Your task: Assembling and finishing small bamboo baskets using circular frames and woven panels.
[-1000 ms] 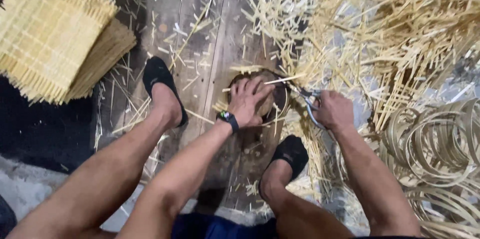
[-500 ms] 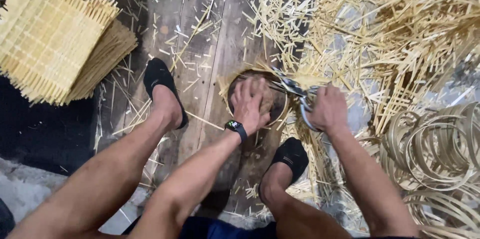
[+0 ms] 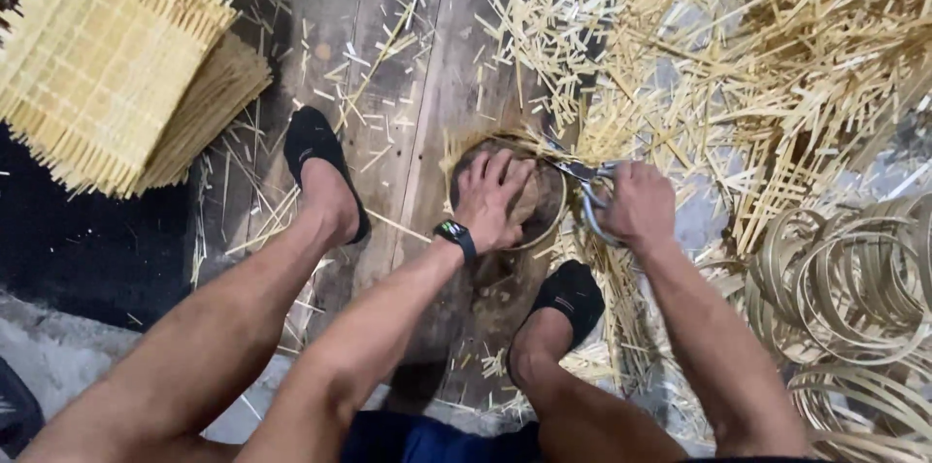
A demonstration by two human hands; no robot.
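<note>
My left hand (image 3: 493, 199) presses flat, fingers spread, on a small round woven bamboo basket (image 3: 544, 222) that sits over a wooden block between my feet. A dark watch is on that wrist. My right hand (image 3: 636, 205) grips the handles of metal shears (image 3: 582, 175), whose blades point left at the basket's upper right rim. Short bamboo strip ends stick out around the rim.
A stack of square woven bamboo mats (image 3: 107, 65) lies at the upper left. Loose bamboo strips and offcuts (image 3: 738, 46) cover the floor at the upper right. Coiled bamboo hoops (image 3: 854, 288) lie at the right. My feet in black socks (image 3: 316, 148) rest on wooden planks.
My right hand has brought the shears in from the right to the basket's rim. The long strip ends that stuck out at the right are gone. My left hand stays on the basket.
</note>
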